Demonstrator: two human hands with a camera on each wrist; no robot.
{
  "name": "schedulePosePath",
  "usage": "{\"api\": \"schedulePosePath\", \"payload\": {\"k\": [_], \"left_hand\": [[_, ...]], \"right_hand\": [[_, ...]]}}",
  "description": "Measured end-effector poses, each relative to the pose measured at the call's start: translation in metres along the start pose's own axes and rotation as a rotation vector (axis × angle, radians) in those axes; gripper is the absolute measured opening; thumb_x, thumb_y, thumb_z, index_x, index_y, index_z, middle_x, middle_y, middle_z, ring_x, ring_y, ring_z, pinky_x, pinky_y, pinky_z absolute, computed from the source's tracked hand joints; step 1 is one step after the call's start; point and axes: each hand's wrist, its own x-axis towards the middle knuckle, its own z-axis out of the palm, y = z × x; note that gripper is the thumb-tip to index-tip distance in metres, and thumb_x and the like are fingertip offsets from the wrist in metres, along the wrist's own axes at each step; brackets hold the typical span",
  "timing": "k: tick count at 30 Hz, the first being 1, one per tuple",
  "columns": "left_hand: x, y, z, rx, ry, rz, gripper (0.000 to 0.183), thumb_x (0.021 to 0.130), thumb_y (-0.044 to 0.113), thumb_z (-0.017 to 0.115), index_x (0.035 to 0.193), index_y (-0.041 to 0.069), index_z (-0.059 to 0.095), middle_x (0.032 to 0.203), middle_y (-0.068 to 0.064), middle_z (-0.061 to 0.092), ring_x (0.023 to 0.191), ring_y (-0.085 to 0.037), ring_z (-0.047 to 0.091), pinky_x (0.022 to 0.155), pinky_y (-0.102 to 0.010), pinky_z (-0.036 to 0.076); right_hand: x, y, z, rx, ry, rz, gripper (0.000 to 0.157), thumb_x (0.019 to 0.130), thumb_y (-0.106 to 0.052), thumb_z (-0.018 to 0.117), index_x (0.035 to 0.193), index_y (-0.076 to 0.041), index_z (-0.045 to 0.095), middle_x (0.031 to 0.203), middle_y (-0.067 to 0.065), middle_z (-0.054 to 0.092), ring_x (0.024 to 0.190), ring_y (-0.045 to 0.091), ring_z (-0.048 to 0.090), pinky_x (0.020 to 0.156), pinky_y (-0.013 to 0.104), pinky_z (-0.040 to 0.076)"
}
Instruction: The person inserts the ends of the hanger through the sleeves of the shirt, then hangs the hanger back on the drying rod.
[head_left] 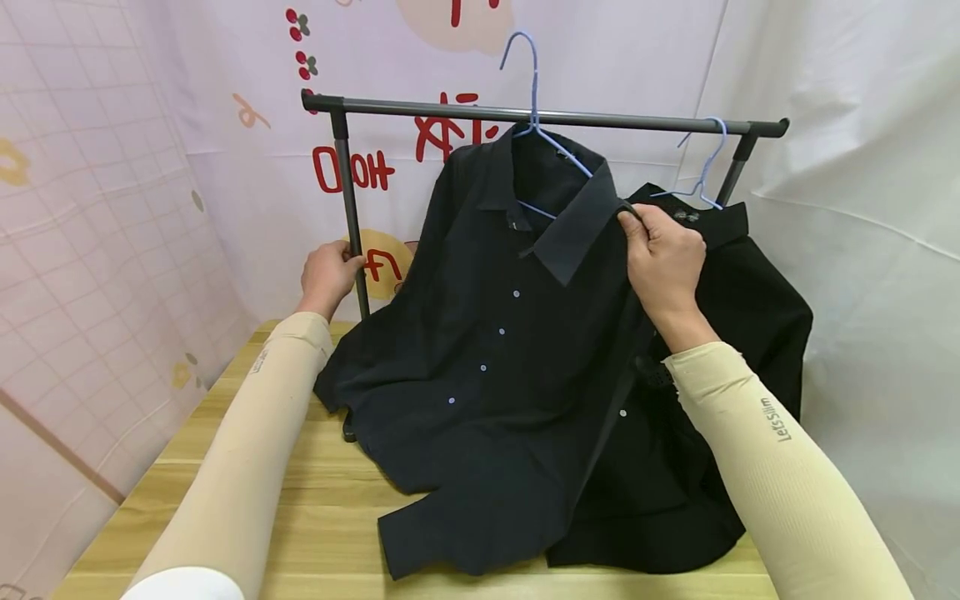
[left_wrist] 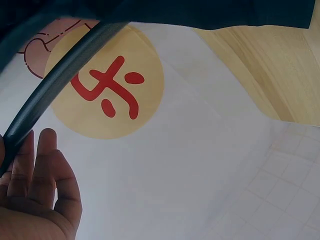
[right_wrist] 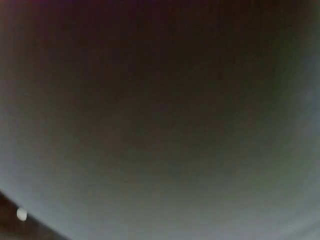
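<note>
A black button-up shirt (head_left: 480, 333) hangs on a blue wire hanger (head_left: 535, 92), whose hook rises above the rack's rail (head_left: 600, 119). With thumb and fingers, my right hand (head_left: 666, 260) pinches this shirt at the shoulder beside the collar. My left hand (head_left: 327, 277) holds the rack's left post (head_left: 348, 192) between thumb and fingers. In the left wrist view, the post (left_wrist: 55, 85) crosses beside the left fingers (left_wrist: 47, 165). Dark, blurred cloth (right_wrist: 160, 125) fills nearly all of the right wrist view, so the right hand is hidden there.
Another black garment (head_left: 757, 308) hangs at the right on a second blue hanger (head_left: 708, 167), partly behind the first shirt and my right arm. The rack stands on a wooden table (head_left: 322, 500). Printed white cloth (head_left: 247, 50) covers the wall behind.
</note>
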Motion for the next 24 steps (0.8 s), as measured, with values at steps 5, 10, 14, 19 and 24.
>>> {"api": "schedulePosePath", "payload": {"k": [5, 10, 14, 19, 24], "left_hand": [[0.001, 0.000, 0.001, 0.000, -0.006, -0.010, 0.028, 0.102, 0.021, 0.056, 0.112, -0.003, 0.064, 0.102, -0.020, 0.067, 0.087, -0.034, 0.058, 0.070, -0.043, 0.043], [0.001, 0.001, 0.000, 0.004, -0.006, -0.012, 0.027, 0.102, 0.021, 0.056, 0.111, -0.003, 0.065, 0.101, -0.020, 0.067, 0.086, -0.034, 0.058, 0.069, -0.042, 0.042], [0.000, 0.002, -0.001, 0.005, -0.011, -0.007, 0.028, 0.102, 0.021, 0.057, 0.111, -0.004, 0.065, 0.101, -0.021, 0.067, 0.086, -0.034, 0.057, 0.069, -0.042, 0.042], [0.000, 0.002, -0.001, 0.006, -0.016, -0.009, 0.027, 0.102, 0.021, 0.056, 0.109, -0.003, 0.064, 0.099, -0.020, 0.066, 0.084, -0.034, 0.054, 0.068, -0.041, 0.041], [0.000, 0.002, -0.002, 0.019, -0.017, 0.000, 0.026, 0.102, 0.021, 0.056, 0.108, -0.003, 0.064, 0.099, -0.020, 0.065, 0.085, -0.035, 0.055, 0.069, -0.043, 0.042]], "right_hand": [[0.001, -0.017, 0.021, 0.023, -0.044, 0.042, 0.027, 0.098, -0.026, 0.065, 0.096, -0.001, 0.075, 0.083, 0.014, 0.072, 0.069, 0.031, 0.065, 0.064, 0.043, 0.043], [-0.001, -0.036, 0.037, 0.054, -0.092, 0.072, 0.026, 0.098, -0.027, 0.065, 0.098, -0.003, 0.075, 0.089, 0.012, 0.074, 0.073, 0.030, 0.067, 0.065, 0.043, 0.046], [-0.004, -0.052, 0.049, 0.085, -0.129, 0.082, 0.026, 0.098, -0.027, 0.063, 0.100, -0.004, 0.075, 0.088, 0.012, 0.073, 0.073, 0.029, 0.067, 0.064, 0.043, 0.047], [-0.009, -0.073, 0.062, 0.118, -0.169, 0.102, 0.025, 0.100, -0.027, 0.062, 0.100, -0.006, 0.075, 0.090, 0.010, 0.073, 0.075, 0.027, 0.068, 0.066, 0.043, 0.049], [-0.012, -0.091, 0.074, 0.152, -0.190, 0.127, 0.023, 0.100, -0.026, 0.062, 0.099, -0.007, 0.075, 0.088, 0.009, 0.073, 0.075, 0.025, 0.067, 0.067, 0.041, 0.048]]}}
